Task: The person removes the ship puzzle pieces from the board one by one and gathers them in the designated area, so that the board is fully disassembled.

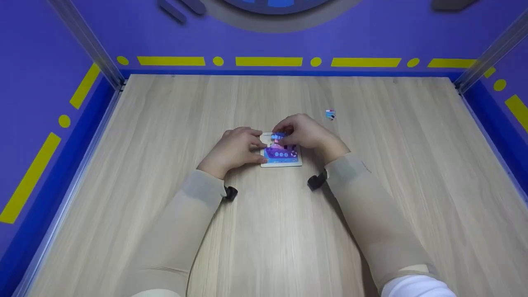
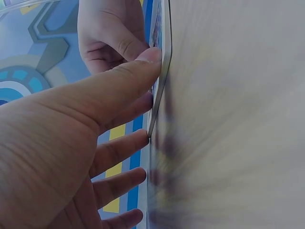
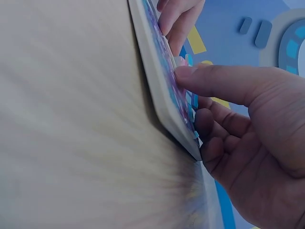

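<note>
Over puzzle board (image 1: 284, 165), right hand (image 1: 304, 131) pinched blue piece (image 1: 277, 135) between thumb and fingers; left hand (image 1: 236, 149), fingers parted, touched left edge. Near-square board lay flat on wood-grain table (image 1: 264, 231), printed hull (image 1: 281, 154) running left-right; loose piece (image 1: 331, 114) beyond, purple wall (image 1: 272, 44) behind.

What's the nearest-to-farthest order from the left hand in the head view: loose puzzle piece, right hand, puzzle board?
1. Puzzle board: touched by the left hand, at its fingertips.
2. Right hand: across at the board's upper right.
3. Loose puzzle piece: on the tabletop, past the right hand, toward the far side.
</note>
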Motion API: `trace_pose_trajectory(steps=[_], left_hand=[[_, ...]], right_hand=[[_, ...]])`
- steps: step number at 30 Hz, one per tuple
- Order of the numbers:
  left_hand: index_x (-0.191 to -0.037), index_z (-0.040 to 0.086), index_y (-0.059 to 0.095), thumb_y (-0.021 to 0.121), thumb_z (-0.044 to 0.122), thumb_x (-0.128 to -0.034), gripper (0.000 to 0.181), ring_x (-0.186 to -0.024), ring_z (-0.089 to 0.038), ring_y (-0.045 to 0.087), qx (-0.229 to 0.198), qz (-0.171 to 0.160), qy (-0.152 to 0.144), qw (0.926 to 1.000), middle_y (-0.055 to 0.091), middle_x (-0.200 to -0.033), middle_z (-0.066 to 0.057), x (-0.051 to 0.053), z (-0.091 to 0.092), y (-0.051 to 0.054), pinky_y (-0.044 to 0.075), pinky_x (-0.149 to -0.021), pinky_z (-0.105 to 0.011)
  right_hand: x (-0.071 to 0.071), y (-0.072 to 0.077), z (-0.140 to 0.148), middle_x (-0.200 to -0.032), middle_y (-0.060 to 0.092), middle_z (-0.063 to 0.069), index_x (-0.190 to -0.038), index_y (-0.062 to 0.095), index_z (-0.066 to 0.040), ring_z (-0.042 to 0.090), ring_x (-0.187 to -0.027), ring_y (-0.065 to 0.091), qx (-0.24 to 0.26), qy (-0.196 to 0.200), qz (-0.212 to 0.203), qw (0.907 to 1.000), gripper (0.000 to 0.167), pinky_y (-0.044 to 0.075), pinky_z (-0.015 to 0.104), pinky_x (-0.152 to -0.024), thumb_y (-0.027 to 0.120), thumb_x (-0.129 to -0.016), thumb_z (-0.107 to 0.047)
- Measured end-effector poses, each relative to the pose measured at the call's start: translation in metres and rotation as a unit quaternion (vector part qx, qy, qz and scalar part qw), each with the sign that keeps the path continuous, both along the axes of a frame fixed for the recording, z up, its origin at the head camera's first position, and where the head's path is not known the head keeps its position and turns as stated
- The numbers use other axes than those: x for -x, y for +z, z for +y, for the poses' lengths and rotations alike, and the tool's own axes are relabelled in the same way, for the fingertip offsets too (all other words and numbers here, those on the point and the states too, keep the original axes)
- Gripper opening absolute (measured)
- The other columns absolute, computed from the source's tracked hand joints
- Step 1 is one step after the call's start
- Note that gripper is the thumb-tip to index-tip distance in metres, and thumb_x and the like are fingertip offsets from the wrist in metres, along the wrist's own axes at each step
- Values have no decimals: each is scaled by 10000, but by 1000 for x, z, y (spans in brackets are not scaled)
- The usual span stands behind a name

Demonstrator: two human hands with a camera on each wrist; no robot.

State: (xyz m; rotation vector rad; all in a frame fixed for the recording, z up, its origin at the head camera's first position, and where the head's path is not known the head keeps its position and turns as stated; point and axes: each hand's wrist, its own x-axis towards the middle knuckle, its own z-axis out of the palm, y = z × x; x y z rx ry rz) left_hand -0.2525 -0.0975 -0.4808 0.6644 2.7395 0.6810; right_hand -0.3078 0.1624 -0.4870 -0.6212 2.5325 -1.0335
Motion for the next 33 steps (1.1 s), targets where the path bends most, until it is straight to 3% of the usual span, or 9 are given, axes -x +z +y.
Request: trace_pose_trajectory(steps=[14,24,33], left_hand=[[-1364,218,845,918,461,-956,480,-1647,-320,492,5,50,-10,10000,611,-1703,-26,0,0,0,327,-1352,-643],[-1367,218,843,916,470,-953,490,-1644,-335,493,2,77,-9,10000,615,-1700,-26,0,1,1,322,-1356,-638],[-1353,208,851,920,457,-953,476,-1657,-338,462,-72,66,18,10000,606,-1707,-31,0,-1,-1,307,-1363,-627]], right_hand=[[2,-3,4,-1101,787,90,-1281,847,-120,236,-984,643,3,-94,179,9998,313,544,341,-890,887,-992,-233],[2,-4,5,-1118,787,80,-1282,850,-137,230,-998,635,87,-14,209,9997,302,539,341,-902,874,-1001,-244],[10,-5,18,-1131,762,85,-1288,839,-116,225,-1026,612,636,-131,219,9976,330,514,312,-910,832,-977,-227]])
